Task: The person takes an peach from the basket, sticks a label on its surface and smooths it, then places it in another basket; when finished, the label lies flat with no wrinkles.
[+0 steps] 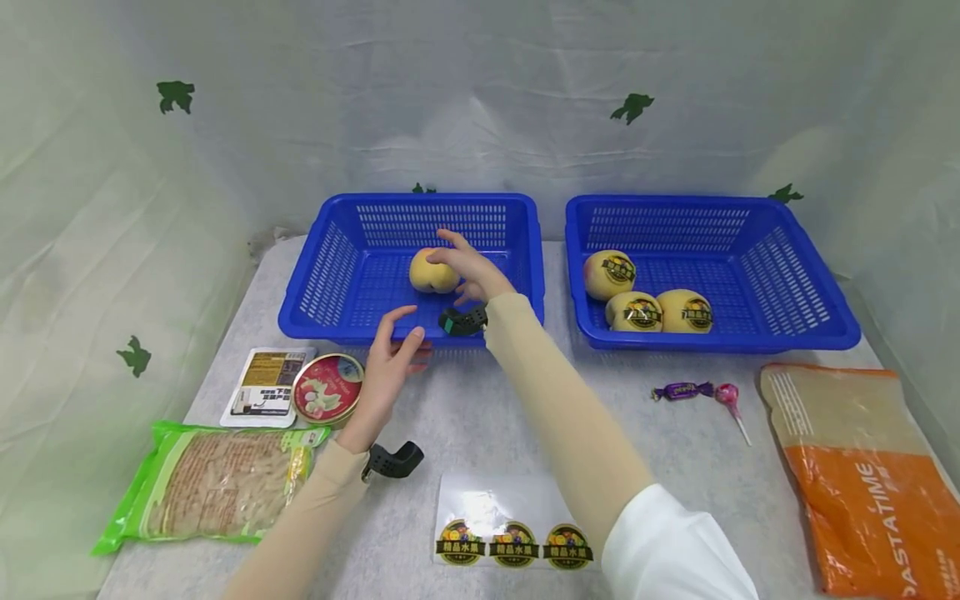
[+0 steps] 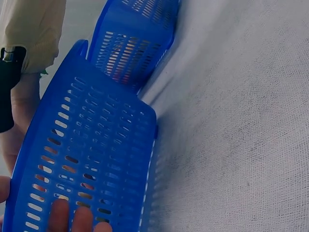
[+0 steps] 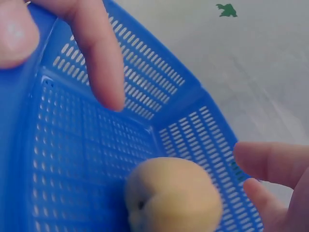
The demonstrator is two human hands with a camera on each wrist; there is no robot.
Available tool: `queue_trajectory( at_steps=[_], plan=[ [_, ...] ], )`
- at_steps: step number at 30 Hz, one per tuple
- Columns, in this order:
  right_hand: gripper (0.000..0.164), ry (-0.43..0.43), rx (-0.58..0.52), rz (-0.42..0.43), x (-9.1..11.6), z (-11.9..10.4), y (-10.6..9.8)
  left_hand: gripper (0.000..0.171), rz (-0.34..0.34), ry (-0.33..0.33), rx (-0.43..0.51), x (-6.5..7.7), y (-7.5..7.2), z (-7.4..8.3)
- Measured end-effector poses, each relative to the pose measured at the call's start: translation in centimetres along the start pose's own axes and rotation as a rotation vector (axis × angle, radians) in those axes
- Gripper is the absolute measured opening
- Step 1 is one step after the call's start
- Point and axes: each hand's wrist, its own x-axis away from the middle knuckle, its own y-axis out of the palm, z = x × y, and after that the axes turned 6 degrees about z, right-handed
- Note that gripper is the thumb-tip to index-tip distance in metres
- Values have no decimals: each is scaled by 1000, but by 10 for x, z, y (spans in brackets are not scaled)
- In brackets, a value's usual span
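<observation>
A yellow peach point(image 1: 432, 272) lies in the left blue basket point(image 1: 330, 332), with no sticker seen on it. My right hand point(image 1: 474, 268) hangs over this basket beside the fruit. In the right wrist view its fingers point(image 3: 270, 164) are parted, with a gap between them and the peach point(image 3: 174, 195). My left hand point(image 1: 392, 354) is at the basket's front rim, loosely curved and holding nothing. One of its fingers point(image 3: 99, 58) reaches over the rim. In the left wrist view several fingertips point(image 2: 82, 220) show before the slotted wall; whether they touch it I cannot tell.
Several labelled peaches point(image 1: 637, 311) sit in the right basket point(image 1: 821, 337). A sticker sheet point(image 1: 510, 500) lies in front. Leftward are a green-edged bag point(image 1: 217, 483), a round tin point(image 1: 327, 389) and a flat pack point(image 1: 267, 387); rightward a wrapped candy point(image 1: 682, 390), lollipop point(image 1: 727, 396) and orange bag point(image 1: 862, 492).
</observation>
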Motion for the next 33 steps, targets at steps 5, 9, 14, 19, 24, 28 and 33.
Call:
queue_trajectory(
  at_steps=[5,9,14,19,24,28,33],
  plan=[
    [62,52,-58,-17,-5,9,7,39,-5,-4,1,0,1,0],
    [63,49,-116,-14,-8,12,13,39,-5,2,16,-3,-1,-5],
    [59,34,-177,49,-11,13,13,39,3,3,4,-8,-4,-18],
    [62,29,-178,108,-8,13,8,41,13,16,-22,-9,-5,-25],
    [65,6,-153,83,-5,10,5,42,20,19,-19,-11,-5,-26],
    [59,-28,-132,33,-4,7,-1,41,19,7,-17,-11,-5,-24],
    [53,-62,-198,-99,0,-1,-13,41,12,-6,-11,-8,-4,-15]
  ],
)
